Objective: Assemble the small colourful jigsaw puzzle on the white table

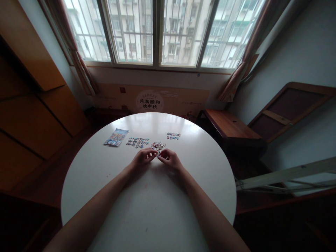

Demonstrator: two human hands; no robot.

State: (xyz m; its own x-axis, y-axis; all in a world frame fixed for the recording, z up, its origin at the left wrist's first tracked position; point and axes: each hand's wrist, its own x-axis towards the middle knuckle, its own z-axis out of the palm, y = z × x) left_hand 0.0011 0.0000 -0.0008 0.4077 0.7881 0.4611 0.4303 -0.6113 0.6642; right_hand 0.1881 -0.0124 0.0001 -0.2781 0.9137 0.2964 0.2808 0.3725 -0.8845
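Note:
My left hand [144,156] and my right hand [169,158] meet over the middle of the round white table [105,192]. Between their fingertips is a small jigsaw puzzle piece [158,154], pinched from both sides; its print is too small to make out. Just beyond my fingers lies a heap of loose puzzle pieces [158,145]. Left of the heap, several pieces [137,142] are spread out in rough rows. Two short rows of pieces [173,135] lie farther back on the right. A colourful picture sheet [117,137] rests flat at the left.
A low wooden bench [233,122] stands beyond the table on the right, near a leaning brown framed panel [288,105]. Wooden cabinets [34,129] line the left side. A printed cardboard panel [168,99] stands under the barred window [157,31].

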